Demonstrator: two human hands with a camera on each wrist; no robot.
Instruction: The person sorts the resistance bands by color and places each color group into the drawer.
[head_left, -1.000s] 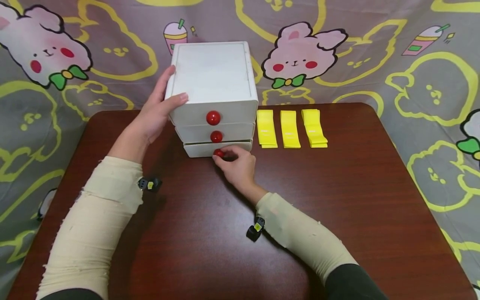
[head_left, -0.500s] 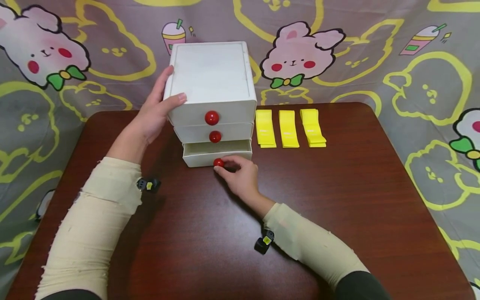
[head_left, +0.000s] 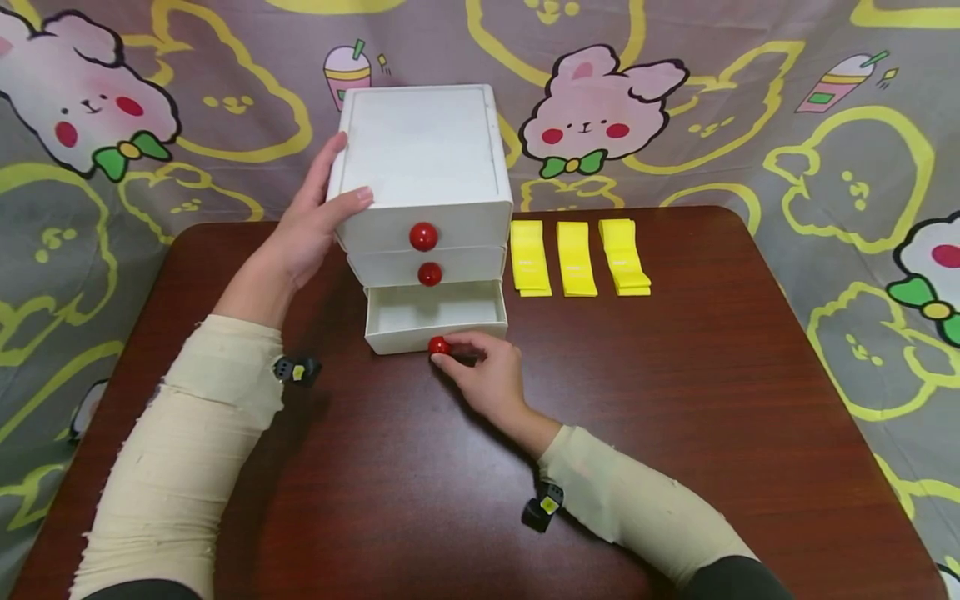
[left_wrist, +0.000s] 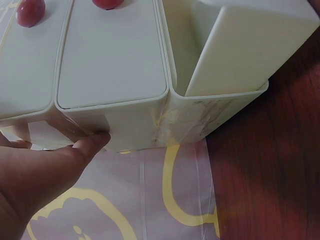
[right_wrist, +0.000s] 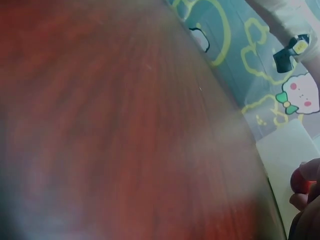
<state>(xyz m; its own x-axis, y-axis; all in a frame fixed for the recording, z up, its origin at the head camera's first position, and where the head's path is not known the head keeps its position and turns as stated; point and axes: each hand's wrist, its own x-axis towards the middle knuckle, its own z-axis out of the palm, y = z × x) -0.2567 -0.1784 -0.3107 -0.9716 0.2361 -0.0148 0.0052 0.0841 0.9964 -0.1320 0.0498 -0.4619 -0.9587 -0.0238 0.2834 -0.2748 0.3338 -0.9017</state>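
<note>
A white three-drawer cabinet (head_left: 423,146) stands at the back of the table, a round red knob on each drawer. Its bottom drawer (head_left: 405,340) is pulled out and shows a bare inside. My right hand (head_left: 491,379) pinches this drawer's red knob (head_left: 438,345) between thumb and fingers. In the right wrist view, fingers (right_wrist: 311,172) curl about the same knob. My left hand (head_left: 303,225) rests on the cabinet's upper left side, thumb and fingers extended and spread apart. The left wrist view shows that hand's thumb (left_wrist: 92,143) against the cabinet's side.
Three folded yellow strips (head_left: 530,258) lie in a row right of the cabinet. A patterned cloth (head_left: 720,83) hangs behind and beside the dark wooden table (head_left: 675,375). Both wrists carry small black cameras (head_left: 543,507).
My right hand has drawn the bottom drawer toward me by its knob, from nearly closed to well out. The left hand has stayed on the cabinet.
</note>
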